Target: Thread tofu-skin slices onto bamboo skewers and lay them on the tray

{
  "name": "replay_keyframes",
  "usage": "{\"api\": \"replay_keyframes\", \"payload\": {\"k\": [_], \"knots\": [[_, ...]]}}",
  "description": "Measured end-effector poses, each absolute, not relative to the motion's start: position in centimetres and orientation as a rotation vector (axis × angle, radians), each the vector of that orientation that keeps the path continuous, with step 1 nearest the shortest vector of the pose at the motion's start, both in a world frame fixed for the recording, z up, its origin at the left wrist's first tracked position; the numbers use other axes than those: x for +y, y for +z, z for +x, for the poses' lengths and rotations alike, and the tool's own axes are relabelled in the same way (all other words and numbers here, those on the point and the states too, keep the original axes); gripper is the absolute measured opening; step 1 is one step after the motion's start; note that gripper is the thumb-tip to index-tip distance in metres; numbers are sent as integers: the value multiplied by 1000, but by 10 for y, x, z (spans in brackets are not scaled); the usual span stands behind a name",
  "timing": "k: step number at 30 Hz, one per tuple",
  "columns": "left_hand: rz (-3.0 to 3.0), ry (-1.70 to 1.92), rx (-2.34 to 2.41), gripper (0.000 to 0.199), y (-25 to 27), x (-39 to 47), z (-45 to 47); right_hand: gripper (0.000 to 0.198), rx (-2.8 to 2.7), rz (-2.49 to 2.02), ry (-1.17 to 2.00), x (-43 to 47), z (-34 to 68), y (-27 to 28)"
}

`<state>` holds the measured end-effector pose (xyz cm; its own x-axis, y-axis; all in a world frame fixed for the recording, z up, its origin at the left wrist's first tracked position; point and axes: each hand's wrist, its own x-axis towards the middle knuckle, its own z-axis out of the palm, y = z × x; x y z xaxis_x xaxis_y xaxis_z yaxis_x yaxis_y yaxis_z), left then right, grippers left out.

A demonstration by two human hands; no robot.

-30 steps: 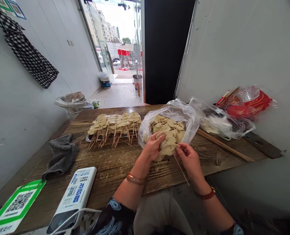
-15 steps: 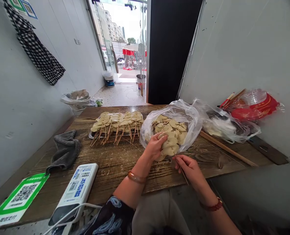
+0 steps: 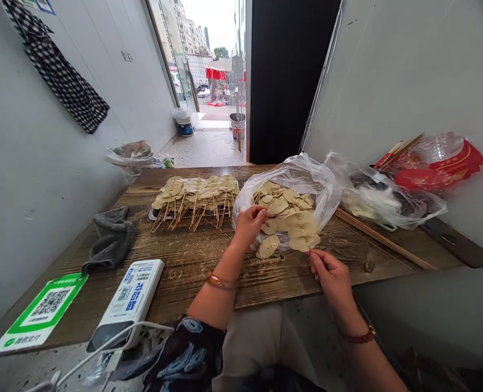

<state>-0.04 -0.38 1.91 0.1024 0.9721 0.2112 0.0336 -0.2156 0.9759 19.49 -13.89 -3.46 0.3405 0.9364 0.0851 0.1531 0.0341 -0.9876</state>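
In the head view, my right hand point(image 3: 330, 270) pinches the lower end of a thin wooden skewer. Several flat, pale yellow slices point(image 3: 302, 231), resembling potato, are threaded on it and lean over the bag's near edge. My left hand point(image 3: 251, 224) is at the left of the open clear plastic bag point(image 3: 245, 198), thumb and fingertips closed at the edge of a pale slice point(image 3: 269, 226). More loose slices point(image 3: 284, 196) fill the bag. Just in front of it, a couple of slices point(image 3: 268, 247) lie on the wooden table point(image 3: 184, 261).
Loaded skewers point(image 3: 196, 196) are piled on a tray at the back left. Bare skewers point(image 3: 384, 238) lie to the right, near another plastic bag point(image 3: 375, 201) and red packaging point(image 3: 441, 169). A grey cloth point(image 3: 109, 238), a white boxy device point(image 3: 130, 299) and a QR card point(image 3: 41, 313) sit left.
My right hand has moved right and slightly up with the loaded skewer. My left hand has let go of the threaded slices and shifted to the loose ones at the bag's left.
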Motion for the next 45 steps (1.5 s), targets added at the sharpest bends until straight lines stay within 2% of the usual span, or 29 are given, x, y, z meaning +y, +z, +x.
{"api": "replay_keyframes", "payload": {"k": [3,7,15,19,23,27,32,39,45], "knots": [[1958,1184,1349,10,16,-3,-2,35,-1080,-1389,855,-139,196,-35],[2445,855,1547,20,16,-6,-2,32,-1102,-1363,890,-140,198,-34],[2730,562,1574,30,12,-8,3,33,-1167,-1351,870,-140,196,-29],[2631,677,1601,16,13,-8,4,33,-1156,-1340,884,-140,196,-29],[2259,1048,1327,5,14,-3,4,33,-1156,-1344,881,-140,196,-29],[1585,1222,1034,19,14,0,3,33,-1163,-1352,874,-140,196,-31],[1055,1195,858,31,19,-4,2,32,-1188,-1335,923,-141,198,-34],[921,1110,658,47,29,-9,-1,31,-1284,-1343,1002,-143,202,-28],[994,1168,730,37,27,-7,-3,33,-1340,-1360,1042,-147,209,-24]]}}
